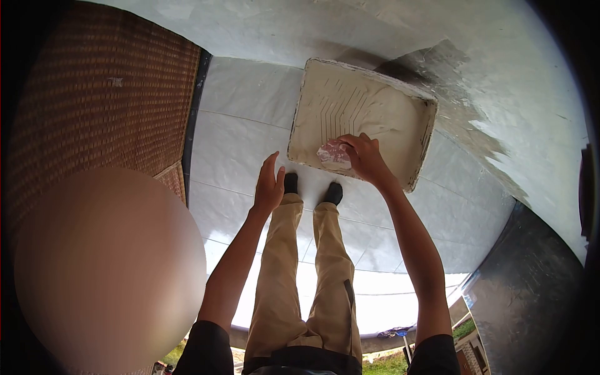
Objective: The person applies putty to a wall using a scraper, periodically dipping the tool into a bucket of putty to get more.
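Observation:
A shallow paint tray (425,140) with a ribbed slope sits on the floor in front of my feet, coated with creamy off-white paste. My right hand (364,156) reaches over the tray's near edge. Its fingers are closed on a reddish-pink flat scraper (332,152), which is smeared with white paste and lies low against the tray's near side. My left hand (270,186) hangs to the left of the tray, fingers stretched out, holding nothing and touching nothing.
A grey wall (500,75) with a darker, rough patch rises behind the tray. Grey tiles (244,137) cover the floor. A woven brown panel (125,81) stands at left, near a large blurred round shape (109,269). A dark panel (525,287) is at lower right.

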The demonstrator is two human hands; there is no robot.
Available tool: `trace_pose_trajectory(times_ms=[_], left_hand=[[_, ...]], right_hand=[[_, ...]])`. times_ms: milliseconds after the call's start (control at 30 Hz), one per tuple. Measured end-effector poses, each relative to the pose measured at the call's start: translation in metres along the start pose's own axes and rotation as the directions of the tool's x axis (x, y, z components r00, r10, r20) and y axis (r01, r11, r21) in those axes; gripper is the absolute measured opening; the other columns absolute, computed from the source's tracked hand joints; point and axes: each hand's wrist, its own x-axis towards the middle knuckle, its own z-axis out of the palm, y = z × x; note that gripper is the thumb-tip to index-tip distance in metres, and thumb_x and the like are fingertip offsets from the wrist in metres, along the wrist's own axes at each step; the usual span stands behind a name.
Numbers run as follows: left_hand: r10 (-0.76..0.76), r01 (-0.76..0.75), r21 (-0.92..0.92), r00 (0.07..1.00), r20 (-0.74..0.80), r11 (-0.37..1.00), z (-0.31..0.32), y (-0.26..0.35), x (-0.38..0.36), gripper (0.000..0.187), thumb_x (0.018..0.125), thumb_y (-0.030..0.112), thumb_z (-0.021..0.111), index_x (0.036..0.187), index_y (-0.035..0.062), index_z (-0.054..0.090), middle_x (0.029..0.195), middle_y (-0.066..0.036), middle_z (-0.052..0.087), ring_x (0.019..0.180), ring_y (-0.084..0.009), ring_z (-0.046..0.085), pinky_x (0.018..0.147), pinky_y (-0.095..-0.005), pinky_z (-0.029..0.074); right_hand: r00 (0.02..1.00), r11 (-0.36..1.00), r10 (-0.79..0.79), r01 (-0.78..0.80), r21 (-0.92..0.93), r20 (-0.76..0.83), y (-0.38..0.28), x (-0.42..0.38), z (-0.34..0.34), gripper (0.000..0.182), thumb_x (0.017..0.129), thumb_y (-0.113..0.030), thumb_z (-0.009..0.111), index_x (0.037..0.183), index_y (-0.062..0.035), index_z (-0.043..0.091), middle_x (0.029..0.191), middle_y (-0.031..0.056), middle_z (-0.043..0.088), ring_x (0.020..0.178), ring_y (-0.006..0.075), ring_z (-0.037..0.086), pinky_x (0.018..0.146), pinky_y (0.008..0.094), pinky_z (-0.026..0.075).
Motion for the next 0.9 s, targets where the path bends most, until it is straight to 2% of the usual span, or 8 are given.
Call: trace_pose_trajectory(times_ms=[100, 167, 300, 367, 667, 800, 867, 900], left_hand=[[-0.009, 0.009, -0.015, 1.000, 0.004, 1.000, 0.000, 0.000, 0.000, 0.044, 0.105, 0.018, 0.045, 0.145, 0.0023, 0.041, 0.144, -0.018, 0.048, 0.138, -0.0324, 0.043, 0.115, -0.0409, 0.033], [-0.011, 0.011, -0.017, 1.000, 0.002, 1.000, 0.000, 0.000, 0.000, 0.044, 0.105, 0.018, 0.045, 0.146, 0.0024, 0.040, 0.144, -0.018, 0.047, 0.138, -0.0320, 0.043, 0.115, -0.0409, 0.033], [-0.015, 0.015, -0.016, 1.000, 0.003, 1.000, 0.001, 0.000, -0.002, 0.044, 0.105, 0.017, 0.045, 0.145, 0.0025, 0.040, 0.145, -0.017, 0.047, 0.138, -0.0318, 0.043, 0.115, -0.0409, 0.033], [0.011, -0.011, -0.015, 1.000, -0.024, 1.000, 0.002, 0.000, -0.003, 0.045, 0.103, 0.020, 0.046, 0.145, 0.0026, 0.041, 0.142, -0.019, 0.049, 0.134, -0.0347, 0.045, 0.113, -0.0414, 0.036], [0.021, -0.021, -0.029, 0.999, -0.031, 0.999, 0.000, -0.002, -0.009, 0.045, 0.103, 0.019, 0.046, 0.144, 0.0021, 0.041, 0.142, -0.020, 0.048, 0.135, -0.0349, 0.045, 0.113, -0.0417, 0.035], [0.005, -0.006, -0.022, 1.000, -0.020, 1.000, -0.005, 0.001, -0.011, 0.043, 0.104, 0.015, 0.045, 0.145, 0.0023, 0.040, 0.145, -0.018, 0.047, 0.138, -0.0314, 0.042, 0.116, -0.0406, 0.032], [0.006, -0.006, -0.020, 1.000, -0.013, 1.000, -0.009, 0.004, -0.011, 0.043, 0.104, 0.017, 0.044, 0.145, 0.0019, 0.040, 0.145, -0.018, 0.047, 0.138, -0.0315, 0.042, 0.116, -0.0407, 0.032], [0.011, -0.012, -0.017, 1.000, -0.016, 1.000, -0.011, 0.005, -0.011, 0.043, 0.104, 0.017, 0.044, 0.145, 0.0019, 0.040, 0.145, -0.018, 0.047, 0.138, -0.0315, 0.042, 0.116, -0.0407, 0.032]], right_hand=[[1.000, 1.000, 0.020, -0.020, 0.019, 0.014, -0.007, 0.003, 0.001, 0.026, 0.092, -0.005, 0.056, 0.116, -0.0116, 0.066, 0.096, 0.0091, 0.068, 0.091, 0.0259, 0.057, 0.087, 0.0401, 0.036], [0.999, 1.000, -0.007, 0.009, 0.030, -0.048, -0.006, 0.005, 0.006, 0.025, 0.093, -0.006, 0.056, 0.115, -0.0094, 0.067, 0.099, 0.0116, 0.070, 0.093, 0.0291, 0.060, 0.086, 0.0428, 0.041], [0.999, 0.993, 0.024, -0.018, 0.118, -0.047, -0.003, 0.012, 0.008, 0.023, 0.094, -0.007, 0.056, 0.114, -0.0064, 0.068, 0.100, 0.0145, 0.071, 0.092, 0.0337, 0.063, 0.085, 0.0442, 0.047], [0.997, 0.990, 0.077, -0.079, 0.121, 0.023, -0.002, 0.016, 0.005, 0.025, 0.095, -0.013, 0.054, 0.113, -0.0060, 0.069, 0.102, 0.0144, 0.071, 0.092, 0.0346, 0.064, 0.088, 0.0479, 0.049], [0.985, 0.931, 0.151, -0.170, 0.323, 0.085, 0.015, 0.022, 0.002, 0.027, 0.091, -0.011, 0.056, 0.114, -0.0024, 0.069, 0.103, 0.0184, 0.072, 0.093, 0.0342, 0.070, 0.086, 0.0417, 0.054], [0.972, 0.933, 0.206, -0.231, 0.276, 0.117, 0.009, 0.022, -0.008, 0.026, 0.091, -0.011, 0.059, 0.113, -0.0030, 0.070, 0.104, 0.0191, 0.072, 0.092, 0.0343, 0.070, 0.085, 0.0418, 0.054], [0.957, 0.968, 0.218, -0.238, 0.086, 0.190, 0.015, 0.025, -0.011, 0.024, 0.095, -0.010, 0.058, 0.114, -0.0027, 0.070, 0.102, 0.0172, 0.073, 0.090, 0.0275, 0.071, 0.081, 0.0366, 0.054], [0.959, 0.968, 0.215, -0.234, 0.088, 0.185, 0.017, 0.024, -0.015, 0.024, 0.095, -0.010, 0.058, 0.114, -0.0027, 0.070, 0.102, 0.0172, 0.073, 0.090, 0.0275, 0.071, 0.081, 0.0366, 0.054]])
